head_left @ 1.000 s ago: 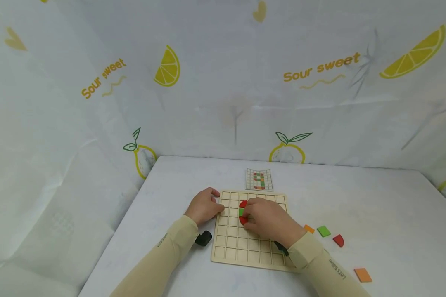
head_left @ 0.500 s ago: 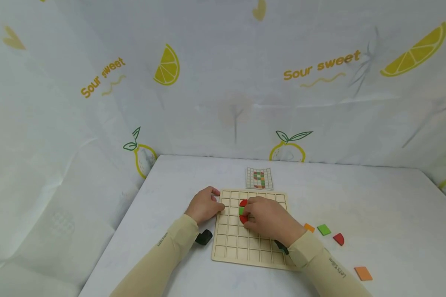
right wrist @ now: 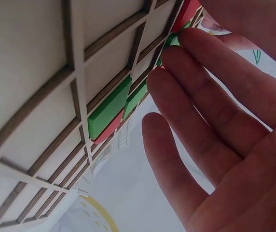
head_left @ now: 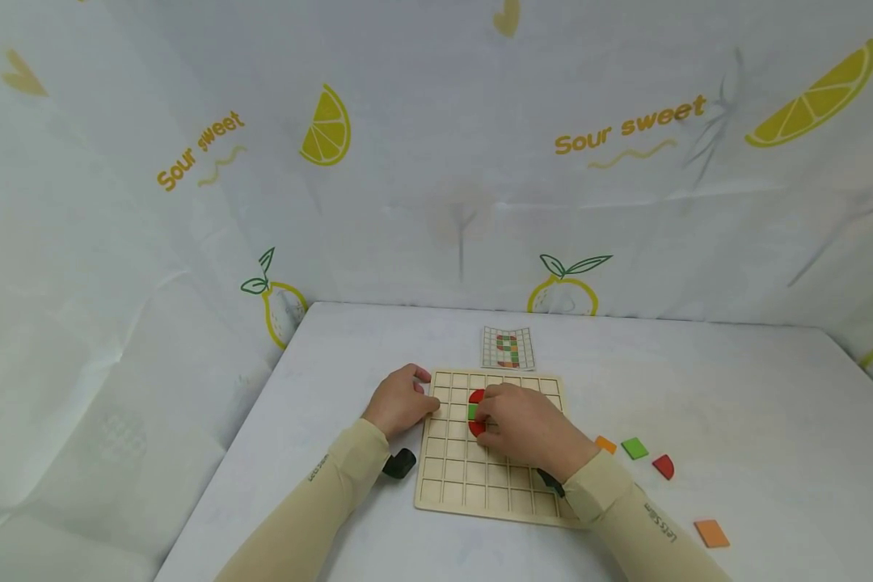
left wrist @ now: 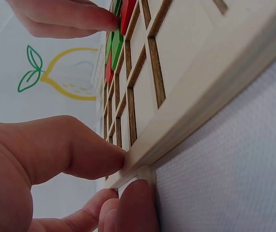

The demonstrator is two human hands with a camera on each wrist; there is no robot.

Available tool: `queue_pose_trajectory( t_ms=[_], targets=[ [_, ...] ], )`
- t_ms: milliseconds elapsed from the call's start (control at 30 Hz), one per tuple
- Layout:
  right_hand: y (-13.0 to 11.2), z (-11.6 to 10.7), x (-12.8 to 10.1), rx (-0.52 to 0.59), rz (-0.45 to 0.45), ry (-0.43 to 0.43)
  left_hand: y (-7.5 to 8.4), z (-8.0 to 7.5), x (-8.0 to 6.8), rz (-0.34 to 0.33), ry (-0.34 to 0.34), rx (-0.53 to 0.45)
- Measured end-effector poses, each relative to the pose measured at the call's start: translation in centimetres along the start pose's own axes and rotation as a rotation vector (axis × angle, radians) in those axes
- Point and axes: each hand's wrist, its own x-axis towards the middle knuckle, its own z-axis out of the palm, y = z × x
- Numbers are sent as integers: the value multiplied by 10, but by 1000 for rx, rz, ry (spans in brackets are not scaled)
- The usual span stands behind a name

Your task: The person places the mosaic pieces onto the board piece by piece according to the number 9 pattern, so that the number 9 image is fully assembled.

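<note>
Currently mid-placement: right hand (head_left: 527, 432) lies over the middle of the wooden grid board (head_left: 480, 485), fingers fairly straight, tips pressing on the green and red tiles (head_left: 473, 412) seated in the cells; whether it pinches one, I cannot tell. Left hand (head_left: 400, 404) braces the board's far left edge, thumb and fingers nipping the rim. Next move, I'd judge: seat the tile flush, then fetch a loose tile (head_left: 634, 449) from the right, checking the pattern card (head_left: 508, 349) beyond the board.

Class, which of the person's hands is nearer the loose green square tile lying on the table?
Right. The right hand rests on the wooden grid board, left of the green square tile; the left hand grips the board's far-left edge.
</note>
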Motion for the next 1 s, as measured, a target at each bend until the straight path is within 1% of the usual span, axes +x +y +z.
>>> queue_pose_trajectory(
  t_ms=[333,500,633,733,833,900,1000],
  targets=[
    [2,-5,-1,-1,17,-9,3,0,1,2,-1,0],
    [15,-14,-10,54,91,-18,2,-1,-1,-9,1,4],
    [39,-27,-31,89,184,-36,4,2,-1,-13,0,-3],
    [59,-36,-52,97,257,-50,4,2,-2,-15,0,-14],
    [80,-41,-74,101,306,-49,3,2,-3,-18,-3,-19],
    [93,-42,-89,90,316,-43,2,2,-3,-25,-4,-22],
    [109,-43,-110,75,315,-33,2,1,-4,-14,-7,-16]
  ],
)
